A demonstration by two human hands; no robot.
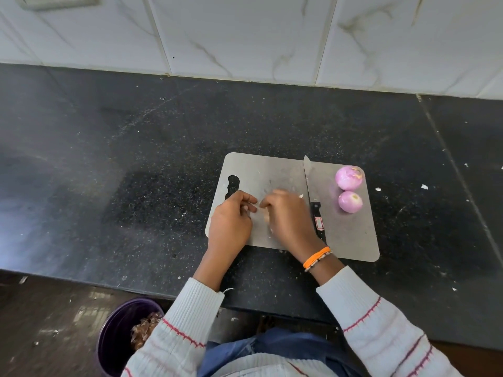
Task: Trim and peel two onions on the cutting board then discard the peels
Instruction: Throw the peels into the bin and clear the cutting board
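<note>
Your left hand (231, 213) hovers over the near left part of the flat grey rectangular cutting board (351, 235), its fingers (249, 198) curled inward with the tips drawn together; whether they pinch a scrap is too small to tell. Your right hand (285, 213) sits just beside it, knuckles up, fingers bent down toward the board and blurred, so what they touch cannot be told. A few pale flecks lie on the board around both hands. An orange thread bracelet (317, 257) circles your right wrist, and both arms wear a ribbed white sweater with thin red stripes (381, 317).

Just right of your right hand lies a kitchen knife with a steel blade and black handle (313, 194), blade pointing away from you. Beyond it, at the board's far right corner, two peeled purple onions stand touching: the larger far onion (349, 177) and the smaller near onion (350, 201).

The board rests on a black speckled stone countertop (136, 159) below white marbled wall tiles (245, 31). On the floor at lower left, a dark purple round bin (114, 341) holds brown papery onion peels (145, 329).
</note>
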